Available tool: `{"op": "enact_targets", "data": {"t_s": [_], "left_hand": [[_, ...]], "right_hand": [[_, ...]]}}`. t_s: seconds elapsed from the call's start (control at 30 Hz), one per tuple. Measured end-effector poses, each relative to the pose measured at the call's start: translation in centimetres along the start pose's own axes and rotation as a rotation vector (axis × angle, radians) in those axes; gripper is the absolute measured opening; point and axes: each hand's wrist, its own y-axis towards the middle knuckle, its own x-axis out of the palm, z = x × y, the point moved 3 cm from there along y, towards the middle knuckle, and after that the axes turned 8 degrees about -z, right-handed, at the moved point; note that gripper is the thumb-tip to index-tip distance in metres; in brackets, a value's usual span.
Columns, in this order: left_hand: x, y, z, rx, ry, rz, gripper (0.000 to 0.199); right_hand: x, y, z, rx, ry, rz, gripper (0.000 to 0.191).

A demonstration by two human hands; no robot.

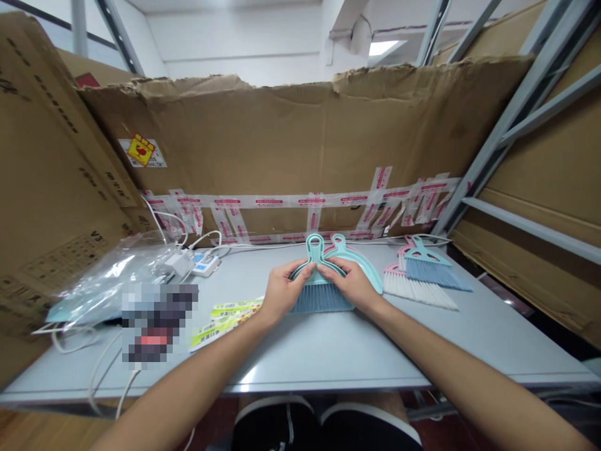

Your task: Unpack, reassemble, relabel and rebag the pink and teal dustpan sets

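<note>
Left hand (283, 291) and right hand (351, 285) both grip teal plastic brush with blue bristles (322, 299), resting on pale grey tabletop (328, 357); even two-side hold keeps it steady (teal dustpan (361, 266) just behind).

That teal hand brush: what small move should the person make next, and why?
Probably slide the teal hand brush sideways until it lines up with the teal dustpan behind it. The left hand and right hand both grip the brush, and its handle loop sits beside the dustpan's loop rather than over it, so the two look out of line.
</note>
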Motion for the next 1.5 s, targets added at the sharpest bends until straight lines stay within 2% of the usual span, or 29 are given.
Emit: {"op": "enact_targets", "data": {"t_s": [0.2,0.8,0.93,1.1,1.2,1.3,1.4,1.5], "left_hand": [[0.0,0.0,0.1,0.021,0.003,-0.018,0.037],[-0.1,0.0,-0.2,0.003,0.014,0.000,0.035],[-0.2,0.3,-0.3,-0.036,0.052,-0.015,0.037],[-0.6,1.1,-1.6,-0.111,0.046,-0.094,0.047],[-2.1,2.2,-2.6,-0.145,0.056,-0.067,0.043],[-5.2,3.7,-3.3,-0.202,0.213,-0.001,0.031],[-9.3,4.9,-3.2,-0.250,0.497,-0.003,0.033],[-13.4,5.2,-3.4,-0.360,0.924,-0.050,0.042]], "right_hand": [[0.0,0.0,0.1,-0.030,0.002,-0.006,0.050],[0.1,0.0,0.3,-0.001,0.009,0.015,0.047],[0.4,0.1,0.7,0.018,0.121,-0.013,0.046],[0.2,0.6,2.2,0.163,0.360,0.049,0.052],[0.0,0.9,2.6,0.204,0.426,0.047,0.052],[0.1,1.0,2.7,0.249,0.507,0.001,0.053],[0.2,1.1,2.8,0.276,0.552,-0.032,0.052],[0.2,1.3,3.1,0.265,0.525,-0.040,0.045]]}}
